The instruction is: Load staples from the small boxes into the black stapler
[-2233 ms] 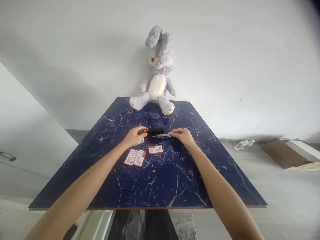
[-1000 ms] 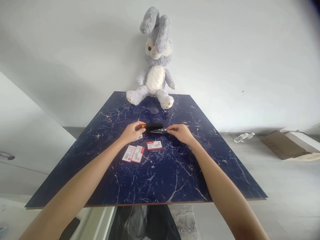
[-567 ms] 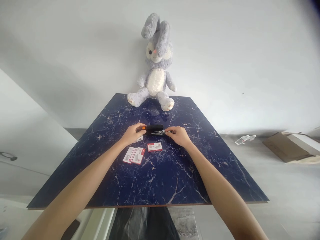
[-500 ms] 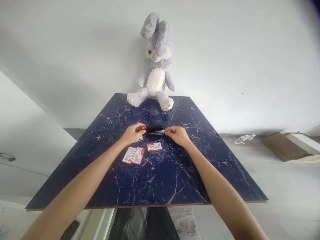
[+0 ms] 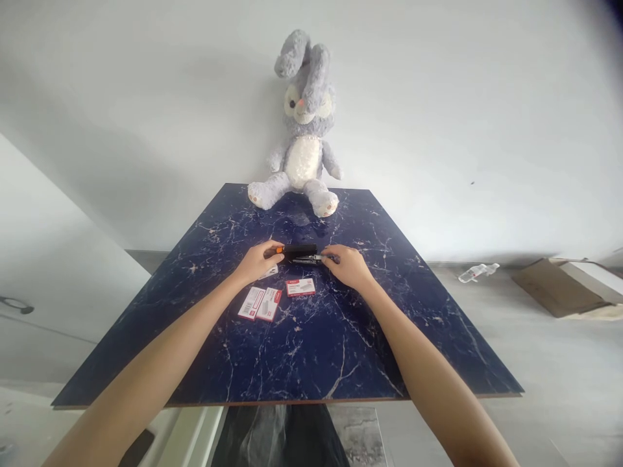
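Observation:
A black stapler [image 5: 300,251] with an orange end lies opened on the dark blue marble table [image 5: 311,337], its metal staple track showing below the black top. My left hand [image 5: 260,261] grips the stapler's left, orange end. My right hand [image 5: 346,264] pinches the right tip of the metal track. Just in front of my hands lie three small red-and-white staple boxes: two side by side [image 5: 261,303] and one apart [image 5: 300,287]. A fourth small white box peeks out under my left hand.
A grey and white plush rabbit [image 5: 302,130] sits at the table's far edge against the white wall. On the floor to the right lie a clear plastic bottle [image 5: 477,272] and flat cardboard pieces [image 5: 567,288].
My right hand has slid slightly left along the stapler's metal track. The left hand keeps its grip on the orange end. The view shifted a little.

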The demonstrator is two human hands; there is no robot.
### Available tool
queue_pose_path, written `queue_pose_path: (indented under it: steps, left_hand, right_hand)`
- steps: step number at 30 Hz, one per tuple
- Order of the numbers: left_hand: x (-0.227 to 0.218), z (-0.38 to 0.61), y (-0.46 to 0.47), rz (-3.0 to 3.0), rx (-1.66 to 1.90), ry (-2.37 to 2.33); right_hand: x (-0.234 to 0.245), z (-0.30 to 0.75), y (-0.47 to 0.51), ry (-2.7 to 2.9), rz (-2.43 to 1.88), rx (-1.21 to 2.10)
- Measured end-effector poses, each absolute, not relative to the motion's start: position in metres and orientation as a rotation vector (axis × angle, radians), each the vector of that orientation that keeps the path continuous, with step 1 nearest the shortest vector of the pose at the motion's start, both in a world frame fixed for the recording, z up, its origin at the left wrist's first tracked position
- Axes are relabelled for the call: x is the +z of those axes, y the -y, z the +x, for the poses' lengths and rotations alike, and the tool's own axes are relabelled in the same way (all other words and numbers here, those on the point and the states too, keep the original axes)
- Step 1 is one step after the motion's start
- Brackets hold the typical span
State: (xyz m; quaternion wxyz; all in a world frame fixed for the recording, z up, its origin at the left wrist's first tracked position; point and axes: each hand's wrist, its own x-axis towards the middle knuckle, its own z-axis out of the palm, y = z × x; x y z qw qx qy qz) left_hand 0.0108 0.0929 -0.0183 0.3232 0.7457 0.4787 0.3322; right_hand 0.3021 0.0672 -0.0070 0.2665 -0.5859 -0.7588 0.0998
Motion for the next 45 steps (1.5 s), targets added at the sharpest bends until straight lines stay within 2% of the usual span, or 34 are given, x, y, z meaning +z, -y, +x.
queue_pose_path:
  steps: [3,5,14,25,38,45]
  left_hand:
    - [-0.018,0.011,-0.093,1.963,0.879,-1.257]
    - [-0.017,0.012,-0.093,1.972,0.874,-1.252]
    - [-0.018,0.011,-0.093,1.969,0.915,-1.281]
    - [-0.013,0.016,-0.088,2.019,0.867,-1.345]
    - [0.002,0.015,-0.076,1.985,0.576,-1.069]
    - [0.001,0.028,-0.064,2.014,0.555,-0.94]
  right_hand:
    - [-0.001,0.293,-0.058,1.83,-1.889,0.254]
    - [-0.001,0.279,-0.048,1.833,-1.934,0.315]
    - [-0.017,0.239,-0.028,2.036,-1.618,0.555]
    - [-0.015,0.239,-0.035,1.964,-1.574,0.581]
    - [-0.021,0.254,-0.038,1.974,-1.391,0.639]
    - [-0.024,0.253,-0.039,2.152,-1.251,0.546]
